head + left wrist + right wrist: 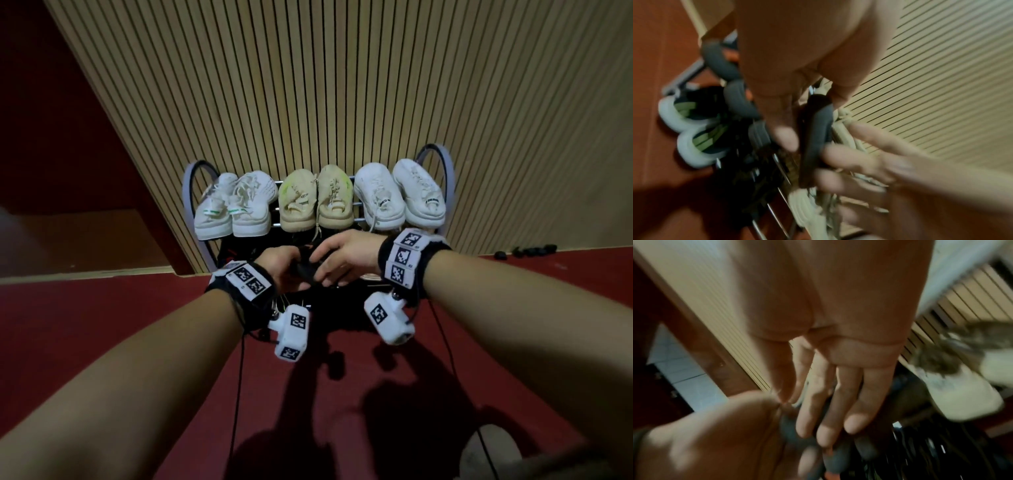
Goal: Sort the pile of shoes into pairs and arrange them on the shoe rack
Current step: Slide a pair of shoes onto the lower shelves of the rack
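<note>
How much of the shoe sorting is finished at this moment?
Done: three light-coloured pairs stand side by side on the top shelf of the metal shoe rack. In hand: the left hand grips a dark grey shoe, and the right hand touches it. Left: setting it on a lower shelf; nothing more shows.

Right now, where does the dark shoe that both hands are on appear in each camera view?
Head: the dark shoe is at centre, between the left hand and right hand, below the top-shelf shoes.
Left wrist: at centre, gripped.
Right wrist: low centre, blurred, under the fingers.
Shared landmark: the slatted wall.
</note>
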`<control>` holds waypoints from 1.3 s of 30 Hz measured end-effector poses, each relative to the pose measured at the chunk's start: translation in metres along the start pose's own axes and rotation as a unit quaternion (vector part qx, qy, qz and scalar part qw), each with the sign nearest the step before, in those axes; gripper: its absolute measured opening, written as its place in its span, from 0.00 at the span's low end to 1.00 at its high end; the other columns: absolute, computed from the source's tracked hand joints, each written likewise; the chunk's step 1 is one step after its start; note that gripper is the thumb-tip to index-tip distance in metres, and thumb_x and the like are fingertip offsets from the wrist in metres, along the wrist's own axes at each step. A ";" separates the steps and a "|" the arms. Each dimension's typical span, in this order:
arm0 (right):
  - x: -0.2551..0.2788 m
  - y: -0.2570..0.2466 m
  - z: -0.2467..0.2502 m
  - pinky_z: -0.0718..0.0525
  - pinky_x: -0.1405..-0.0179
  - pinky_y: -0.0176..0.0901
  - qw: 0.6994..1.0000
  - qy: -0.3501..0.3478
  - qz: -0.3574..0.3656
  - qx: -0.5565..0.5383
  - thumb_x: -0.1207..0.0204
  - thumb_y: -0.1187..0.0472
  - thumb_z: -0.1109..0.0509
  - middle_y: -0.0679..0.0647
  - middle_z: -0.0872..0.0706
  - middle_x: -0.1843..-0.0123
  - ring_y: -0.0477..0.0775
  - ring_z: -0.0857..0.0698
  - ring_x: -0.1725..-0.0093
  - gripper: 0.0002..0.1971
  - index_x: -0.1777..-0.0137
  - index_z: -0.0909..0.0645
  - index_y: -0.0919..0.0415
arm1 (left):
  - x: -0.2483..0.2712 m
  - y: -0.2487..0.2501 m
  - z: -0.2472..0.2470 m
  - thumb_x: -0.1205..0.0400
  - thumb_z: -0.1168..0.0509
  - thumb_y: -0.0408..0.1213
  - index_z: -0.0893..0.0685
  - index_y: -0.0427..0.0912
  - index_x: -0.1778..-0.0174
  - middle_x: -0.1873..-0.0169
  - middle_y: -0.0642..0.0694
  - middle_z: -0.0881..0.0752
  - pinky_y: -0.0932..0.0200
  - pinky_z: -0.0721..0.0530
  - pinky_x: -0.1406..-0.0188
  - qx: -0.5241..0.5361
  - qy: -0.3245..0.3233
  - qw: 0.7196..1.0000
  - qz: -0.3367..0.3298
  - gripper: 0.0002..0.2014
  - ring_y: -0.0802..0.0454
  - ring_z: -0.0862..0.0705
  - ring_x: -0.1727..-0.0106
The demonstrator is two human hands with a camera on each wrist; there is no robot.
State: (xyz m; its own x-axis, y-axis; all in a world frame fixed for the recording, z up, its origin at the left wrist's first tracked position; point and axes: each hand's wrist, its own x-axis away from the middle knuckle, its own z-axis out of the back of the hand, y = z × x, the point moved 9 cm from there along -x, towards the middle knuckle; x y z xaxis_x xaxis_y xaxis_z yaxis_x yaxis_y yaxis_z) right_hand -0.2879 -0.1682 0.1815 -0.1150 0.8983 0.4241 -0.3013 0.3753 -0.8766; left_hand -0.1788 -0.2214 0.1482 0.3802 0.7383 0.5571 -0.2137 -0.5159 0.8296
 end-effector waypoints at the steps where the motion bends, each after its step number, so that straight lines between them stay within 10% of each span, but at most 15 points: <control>1: 0.003 -0.008 0.006 0.17 0.57 0.47 1.000 0.001 -0.001 0.020 0.25 0.72 0.30 0.65 0.11 0.47 0.62 0.12 0.51 0.14 0.44 0.20 0.56 | 0.008 0.004 0.006 0.19 0.45 0.27 0.21 0.36 0.50 0.52 0.34 0.15 0.50 0.16 0.59 -0.029 0.011 0.999 -0.005 0.09 0.39 0.14 0.58; 9: 0.006 -0.016 0.059 0.21 0.60 0.37 0.930 0.196 0.033 0.310 0.31 0.65 0.23 0.50 0.16 0.49 0.49 0.18 0.53 0.20 0.39 0.17 0.53 | 0.035 0.051 0.060 0.15 0.42 0.33 0.25 0.44 0.65 0.66 0.44 0.21 0.62 0.20 0.76 -0.260 0.112 0.954 -0.103 0.12 0.49 0.20 0.69; 18: -0.019 0.033 0.012 0.17 0.48 0.38 0.955 0.037 -0.016 0.294 0.29 0.65 0.23 0.52 0.13 0.41 0.51 0.15 0.44 0.23 0.33 0.18 0.53 | 0.057 0.068 0.037 0.17 0.39 0.33 0.12 0.36 0.43 0.62 0.45 0.18 0.67 0.30 0.79 -0.445 0.042 0.881 -0.157 0.12 0.56 0.25 0.72; 24: -0.018 0.048 -0.005 0.16 0.37 0.49 0.950 -0.068 -0.076 0.296 0.29 0.61 0.25 0.44 0.14 0.46 0.52 0.15 0.42 0.24 0.32 0.20 0.47 | 0.040 0.061 0.046 0.18 0.38 0.30 0.20 0.37 0.54 0.63 0.41 0.19 0.61 0.22 0.72 -0.288 0.103 0.941 -0.142 0.02 0.52 0.23 0.70; 30: -0.025 0.060 -0.005 0.23 0.61 0.42 0.925 -0.023 -0.061 0.374 0.32 0.60 0.24 0.56 0.14 0.55 0.57 0.15 0.54 0.20 0.40 0.17 0.62 | 0.023 0.046 0.048 0.30 0.34 0.36 0.22 0.41 0.72 0.73 0.42 0.21 0.48 0.23 0.63 -0.260 0.108 0.950 -0.135 0.06 0.45 0.23 0.67; 39: -0.034 0.089 -0.011 0.17 0.66 0.46 0.972 -0.022 -0.176 0.151 0.31 0.63 0.27 0.65 0.14 0.55 0.63 0.17 0.56 0.12 0.49 0.14 0.68 | -0.006 0.001 0.079 0.36 0.27 0.42 0.21 0.32 0.44 0.60 0.33 0.18 0.48 0.13 0.66 -0.332 0.156 0.929 -0.050 0.27 0.40 0.17 0.65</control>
State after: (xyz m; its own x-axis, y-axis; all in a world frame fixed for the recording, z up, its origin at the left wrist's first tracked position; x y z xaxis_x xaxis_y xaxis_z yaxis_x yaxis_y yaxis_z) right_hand -0.3005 -0.1631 0.0860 0.0078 0.7127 0.7014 -0.5929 0.5681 -0.5707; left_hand -0.1102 -0.2608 0.1429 0.1703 0.9113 0.3748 -0.7384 -0.1339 0.6610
